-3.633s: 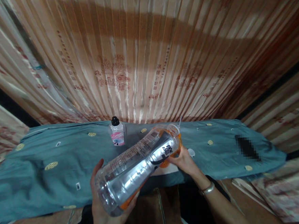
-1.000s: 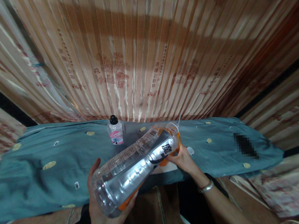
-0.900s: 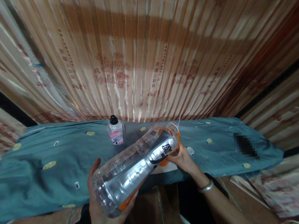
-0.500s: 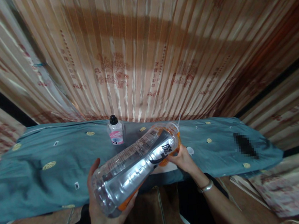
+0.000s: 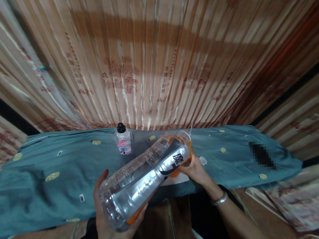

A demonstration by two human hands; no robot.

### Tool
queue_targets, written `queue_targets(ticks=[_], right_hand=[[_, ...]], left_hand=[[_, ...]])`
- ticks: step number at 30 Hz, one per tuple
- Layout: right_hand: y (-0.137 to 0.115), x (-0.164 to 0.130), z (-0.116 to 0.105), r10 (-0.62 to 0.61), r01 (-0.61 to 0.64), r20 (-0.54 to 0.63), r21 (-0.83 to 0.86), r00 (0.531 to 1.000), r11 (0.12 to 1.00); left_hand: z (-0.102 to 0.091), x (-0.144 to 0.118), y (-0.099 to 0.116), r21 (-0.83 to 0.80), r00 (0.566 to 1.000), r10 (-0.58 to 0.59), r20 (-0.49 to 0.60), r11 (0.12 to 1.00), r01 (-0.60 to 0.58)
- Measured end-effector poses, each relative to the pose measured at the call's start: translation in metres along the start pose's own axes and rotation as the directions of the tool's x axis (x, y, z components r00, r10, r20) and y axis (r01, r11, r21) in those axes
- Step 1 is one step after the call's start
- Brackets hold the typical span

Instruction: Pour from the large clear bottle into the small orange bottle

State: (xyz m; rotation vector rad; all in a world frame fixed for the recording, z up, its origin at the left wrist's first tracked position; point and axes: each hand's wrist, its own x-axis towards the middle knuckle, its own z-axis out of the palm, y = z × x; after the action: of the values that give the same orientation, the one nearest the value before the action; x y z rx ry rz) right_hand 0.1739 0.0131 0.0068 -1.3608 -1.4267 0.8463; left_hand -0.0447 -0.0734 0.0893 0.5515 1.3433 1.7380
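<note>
A large clear plastic bottle (image 5: pixel 142 182) with a silver and orange label lies tilted across both hands, its base at lower left and its open mouth at upper right. My left hand (image 5: pixel 115 228) is wrapped round the base, thumb and fingers on either side. Near the neck, my right hand (image 5: pixel 194 170) grips the bottle from below, its fingers partly hidden behind orange material. A thin white strip (image 5: pixel 191 126) sticks up at the mouth. Right of that hand, a small white round cap (image 5: pixel 203 161) rests on the cloth.
On the blue-green patterned cloth (image 5: pixel 70 165) stands a small clear bottle (image 5: pixel 124 142) with a black cap and pink label. A white sheet (image 5: pixel 174 179) lies beneath the large bottle. Pleated curtains (image 5: pixel 146 80) rise behind, and a blurred dark patch (image 5: pixel 262 156) is at right.
Almost nothing differs. The large bottle and my left hand have shifted very slightly; both hands keep their grip.
</note>
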Motion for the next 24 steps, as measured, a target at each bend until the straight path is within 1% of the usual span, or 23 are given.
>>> queue_targets(ticks=[3, 5, 7, 8, 9, 11, 14, 17, 19, 24], right_hand=[[0.001, 0.0, 0.0, 0.007, -0.007, -0.007, -0.013, 1.0, 1.0], [0.002, 0.0, 0.0, 0.001, -0.001, 0.004, 0.003, 1.0, 1.0], [0.001, 0.0, 0.0, -0.007, 0.006, 0.011, 0.024, 1.0, 1.0], [0.001, 0.0, 0.0, -0.007, 0.007, 0.011, 0.028, 1.0, 1.0], [0.001, 0.0, 0.0, -0.005, 0.005, 0.006, 0.027, 1.0, 1.0], [0.001, 0.0, 0.0, -0.001, 0.001, 0.003, 0.019, 1.0, 1.0], [0.0, 0.0, 0.0, 0.0, -0.001, 0.009, 0.026, 1.0, 1.0], [-0.001, 0.0, 0.0, 0.015, -0.016, 0.006, 0.036, 1.0, 0.999], [-0.002, 0.0, 0.0, 0.033, -0.033, -0.005, 0.032, 0.999, 0.999], [-0.004, 0.0, 0.001, 0.015, -0.015, 0.013, 0.034, 1.0, 0.999]], left_hand=[[-0.003, 0.002, -0.002, 0.014, 0.999, 0.012, 0.043, 1.0, -0.013], [-0.008, 0.007, -0.006, 0.036, 0.997, 0.05, 0.055, 0.998, -0.052], [-0.015, 0.014, -0.01, 0.085, 0.985, 0.144, 0.089, 0.985, -0.152], [-0.019, 0.017, -0.012, 0.134, 0.972, 0.208, 0.106, 0.966, -0.221], [-0.021, 0.019, -0.013, 0.152, 0.963, 0.246, 0.111, 0.953, -0.261], [-0.023, 0.021, -0.013, 0.187, 0.965, 0.241, 0.105, 0.948, -0.258], [-0.019, 0.015, -0.007, 0.208, 0.973, 0.202, 0.114, 0.953, -0.223], [-0.012, 0.006, -0.001, 0.107, 0.993, 0.063, 0.105, 0.991, -0.074], [-0.008, 0.003, 0.002, 0.042, 0.996, -0.022, 0.081, 0.999, 0.018], [-0.006, 0.001, 0.003, 0.014, 0.997, -0.038, 0.065, 0.999, 0.037]])
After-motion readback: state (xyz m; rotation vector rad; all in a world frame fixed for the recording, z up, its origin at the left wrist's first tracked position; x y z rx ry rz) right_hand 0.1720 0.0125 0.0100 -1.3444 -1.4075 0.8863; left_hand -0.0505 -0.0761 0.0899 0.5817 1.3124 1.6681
